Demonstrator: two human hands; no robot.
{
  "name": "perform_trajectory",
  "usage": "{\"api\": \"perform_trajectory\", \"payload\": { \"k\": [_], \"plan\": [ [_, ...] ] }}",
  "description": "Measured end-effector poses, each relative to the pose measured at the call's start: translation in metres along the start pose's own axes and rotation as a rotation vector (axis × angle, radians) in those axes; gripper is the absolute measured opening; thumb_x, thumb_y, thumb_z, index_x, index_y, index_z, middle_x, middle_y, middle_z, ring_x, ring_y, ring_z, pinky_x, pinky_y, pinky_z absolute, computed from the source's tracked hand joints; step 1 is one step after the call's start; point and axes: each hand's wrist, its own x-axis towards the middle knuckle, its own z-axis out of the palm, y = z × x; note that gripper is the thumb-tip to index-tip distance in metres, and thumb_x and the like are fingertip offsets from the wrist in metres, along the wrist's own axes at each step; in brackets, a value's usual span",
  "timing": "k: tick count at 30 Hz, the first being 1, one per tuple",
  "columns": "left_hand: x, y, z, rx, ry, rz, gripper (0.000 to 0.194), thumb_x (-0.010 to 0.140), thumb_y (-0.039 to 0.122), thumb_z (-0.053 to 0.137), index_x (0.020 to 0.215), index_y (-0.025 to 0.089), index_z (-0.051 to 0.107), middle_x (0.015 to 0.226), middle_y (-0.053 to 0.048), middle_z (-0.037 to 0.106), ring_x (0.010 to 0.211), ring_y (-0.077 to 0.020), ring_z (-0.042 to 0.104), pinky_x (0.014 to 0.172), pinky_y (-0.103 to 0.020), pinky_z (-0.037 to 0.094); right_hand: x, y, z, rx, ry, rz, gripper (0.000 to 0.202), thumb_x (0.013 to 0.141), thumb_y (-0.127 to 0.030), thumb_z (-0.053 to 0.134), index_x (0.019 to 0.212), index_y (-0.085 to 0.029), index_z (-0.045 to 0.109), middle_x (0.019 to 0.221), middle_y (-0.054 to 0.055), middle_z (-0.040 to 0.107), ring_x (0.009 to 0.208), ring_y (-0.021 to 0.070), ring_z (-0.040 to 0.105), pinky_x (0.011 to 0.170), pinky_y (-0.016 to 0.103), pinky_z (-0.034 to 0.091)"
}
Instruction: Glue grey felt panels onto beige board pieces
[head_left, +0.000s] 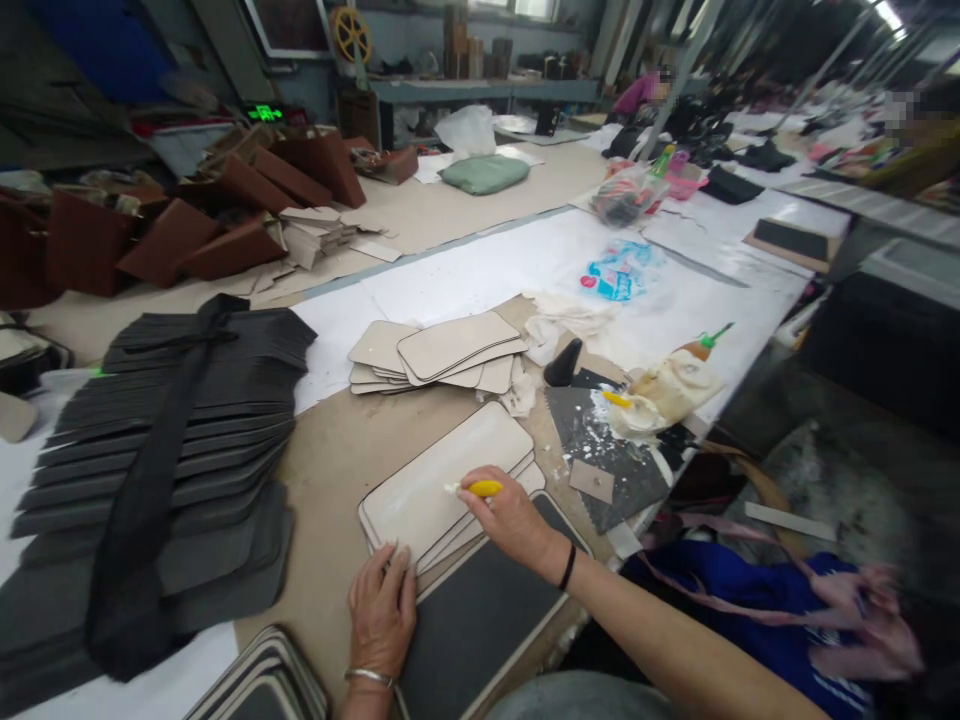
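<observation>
Head view: the right hand point(514, 515) pinches one yellow-handled applicator point(486, 488) over the top cream panel point(442, 465), apparently spreading white paste. The left hand point(381, 605) rests narrow-fingered at its near edge; whether it pinches, I cannot tell. Continued strokes likely call for steadying. Two cream-panel piles show, their overlapping sheets uncountable; one black cone point(564, 362).

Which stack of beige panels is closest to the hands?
The front stack, with left hand at its corner, right hand above it; the other stack lies farther back.
</observation>
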Motion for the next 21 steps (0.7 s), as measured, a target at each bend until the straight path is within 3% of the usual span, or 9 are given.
{"api": "perform_trajectory", "payload": {
  "k": [6,9,11,15,21],
  "plan": [
    [0.0,-0.005,0.005,0.006,0.033,0.019,0.021,0.082,0.029,0.047,0.096,0.023,0.06,0.1,-0.009,0.06,0.088,-0.0225,0.056,0.073,-0.036,0.042,-0.005,0.066,-0.15,-0.393,0.479,0.334,0.03,0.083,-0.039,0.043,0.087,-0.014,0.06,0.082,0.01,0.064,0.076,0.0202,0.059,0.073,0.032,0.044],
    [0.002,-0.004,0.003,0.036,0.028,0.046,0.021,0.083,0.03,0.045,0.095,0.022,0.059,0.098,-0.01,0.06,0.085,-0.0232,0.056,0.071,-0.036,0.042,-0.004,0.099,-0.203,-0.586,0.622,0.493,0.034,0.081,-0.041,0.045,0.085,-0.012,0.062,0.081,0.013,0.065,0.074,0.0232,0.06,0.07,0.033,0.043],
    [0.003,-0.003,0.001,0.05,0.022,0.056,0.021,0.083,0.03,0.044,0.095,0.021,0.059,0.098,-0.011,0.059,0.085,-0.024,0.055,0.07,-0.037,0.042,-0.001,0.118,-0.217,-0.627,0.588,0.577,0.032,0.08,-0.039,0.046,0.084,-0.011,0.062,0.079,0.013,0.065,0.074,0.0234,0.06,0.068,0.032,0.042],
    [0.003,-0.003,0.002,0.036,0.024,0.068,0.021,0.083,0.03,0.045,0.096,0.02,0.058,0.099,-0.011,0.059,0.086,-0.0241,0.055,0.07,-0.037,0.043,0.006,0.141,-0.217,-0.64,0.487,0.665,0.028,0.08,-0.035,0.047,0.087,-0.011,0.061,0.077,0.012,0.066,0.071,0.0214,0.06,0.065,0.028,0.04],
    [0.002,-0.001,0.003,0.012,0.049,0.044,0.02,0.083,0.028,0.047,0.096,0.019,0.06,0.098,-0.011,0.06,0.092,-0.0231,0.056,0.074,-0.037,0.044,0.008,0.149,-0.218,-0.685,0.384,0.607,0.024,0.077,-0.034,0.053,0.079,-0.012,0.061,0.072,0.01,0.064,0.063,0.0174,0.056,0.057,0.026,0.033]
  ]
}}
